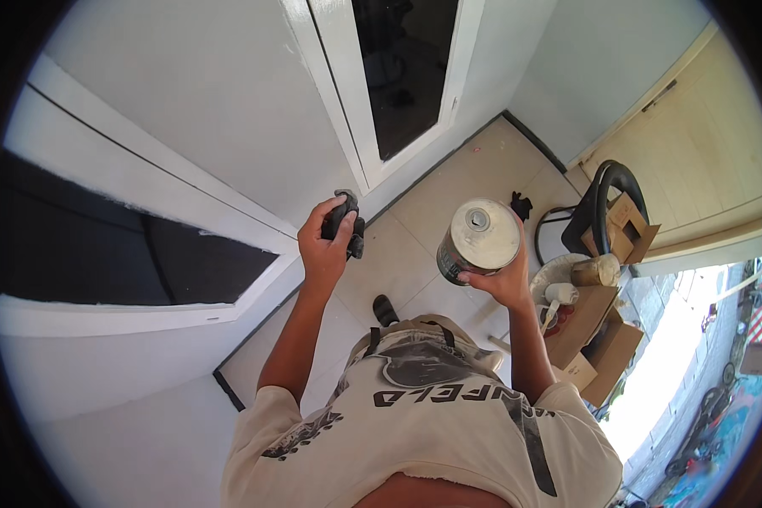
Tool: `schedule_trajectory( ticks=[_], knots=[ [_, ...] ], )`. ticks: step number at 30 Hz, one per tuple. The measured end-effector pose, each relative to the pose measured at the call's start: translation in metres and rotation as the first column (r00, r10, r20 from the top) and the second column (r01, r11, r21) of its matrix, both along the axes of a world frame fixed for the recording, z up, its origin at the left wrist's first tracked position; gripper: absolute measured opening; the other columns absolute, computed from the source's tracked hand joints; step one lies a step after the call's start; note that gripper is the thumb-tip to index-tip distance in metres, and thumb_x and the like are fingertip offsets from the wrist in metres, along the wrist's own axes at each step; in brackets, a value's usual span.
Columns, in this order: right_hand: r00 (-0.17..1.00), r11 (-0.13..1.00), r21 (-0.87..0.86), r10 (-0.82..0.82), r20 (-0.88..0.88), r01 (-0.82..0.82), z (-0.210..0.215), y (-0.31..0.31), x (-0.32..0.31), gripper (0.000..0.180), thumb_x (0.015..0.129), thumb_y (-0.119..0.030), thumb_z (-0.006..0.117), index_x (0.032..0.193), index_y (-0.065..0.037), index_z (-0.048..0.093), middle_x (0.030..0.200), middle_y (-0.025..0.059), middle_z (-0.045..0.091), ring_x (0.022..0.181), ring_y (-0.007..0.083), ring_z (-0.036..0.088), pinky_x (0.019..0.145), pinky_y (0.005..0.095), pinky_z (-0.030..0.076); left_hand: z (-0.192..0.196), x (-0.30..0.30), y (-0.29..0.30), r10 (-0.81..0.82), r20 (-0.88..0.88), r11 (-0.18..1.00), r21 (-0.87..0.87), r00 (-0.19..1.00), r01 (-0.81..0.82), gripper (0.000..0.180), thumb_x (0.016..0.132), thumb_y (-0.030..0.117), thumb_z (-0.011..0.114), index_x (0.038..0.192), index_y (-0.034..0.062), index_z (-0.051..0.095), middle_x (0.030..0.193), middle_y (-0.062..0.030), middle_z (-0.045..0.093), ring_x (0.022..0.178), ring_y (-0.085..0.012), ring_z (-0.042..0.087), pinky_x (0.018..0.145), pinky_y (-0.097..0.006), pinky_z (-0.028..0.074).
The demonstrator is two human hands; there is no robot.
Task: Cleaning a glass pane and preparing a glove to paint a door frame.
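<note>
In my left hand (321,252) is a crumpled black cloth (345,222), bunched between the thumb and fingers; its exact kind is hard to make out. My right hand (510,281) grips a round metal can (488,230) from its side, the thumb across the near wall. The can stands roughly upright in the air, its pale lid facing me, with a small round opening or cap off centre. Its dark printed side is partly covered by my fingers. Both hands are apart, out in front of my body above the tiled floor.
White-framed dark panes (406,76) line the pale wall ahead and to the left. On the right are a black chair (586,212), open cardboard boxes (597,339) and a white bottle (560,294). A black crumpled item (521,206) lies beyond the can. A bright doorway opens at far right.
</note>
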State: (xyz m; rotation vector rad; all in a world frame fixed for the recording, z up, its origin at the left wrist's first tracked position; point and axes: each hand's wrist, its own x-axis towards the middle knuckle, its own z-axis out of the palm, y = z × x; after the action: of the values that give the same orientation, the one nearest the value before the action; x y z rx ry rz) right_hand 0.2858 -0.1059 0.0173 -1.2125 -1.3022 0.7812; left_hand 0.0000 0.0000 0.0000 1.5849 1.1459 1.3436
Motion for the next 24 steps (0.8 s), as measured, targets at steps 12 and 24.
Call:
schedule_trajectory(
  ticks=[12,24],
  knots=[
    [0.985,0.983,-0.063,-0.174,-0.009,0.173,-0.016,0.013,0.000,0.113,0.054,-0.026,0.096,0.145,0.003,0.034,0.132,0.0161,0.056,0.124,0.0248,0.056,0.107,0.0391,0.043,-0.038,0.032,0.070,-0.154,-0.104,0.988,-0.040,0.983,0.150,0.024,0.087,0.005,0.074,0.110,-0.0002,0.069,0.099,-0.0129,0.072,0.086,-0.0154,0.068,0.078,-0.028,0.053],
    [0.968,0.970,-0.078,-0.238,-0.079,0.232,-0.029,0.043,0.062,0.116,0.054,-0.028,0.097,0.146,0.002,0.032,0.135,0.0166,0.055,0.127,0.0255,0.055,0.108,0.0395,0.043,-0.100,0.077,0.134,-0.340,-0.428,0.940,-0.136,0.838,0.312,0.026,0.084,0.008,0.074,0.109,0.0014,0.067,0.100,-0.0162,0.070,0.087,-0.0278,0.069,0.079,-0.034,0.054]
  ],
)
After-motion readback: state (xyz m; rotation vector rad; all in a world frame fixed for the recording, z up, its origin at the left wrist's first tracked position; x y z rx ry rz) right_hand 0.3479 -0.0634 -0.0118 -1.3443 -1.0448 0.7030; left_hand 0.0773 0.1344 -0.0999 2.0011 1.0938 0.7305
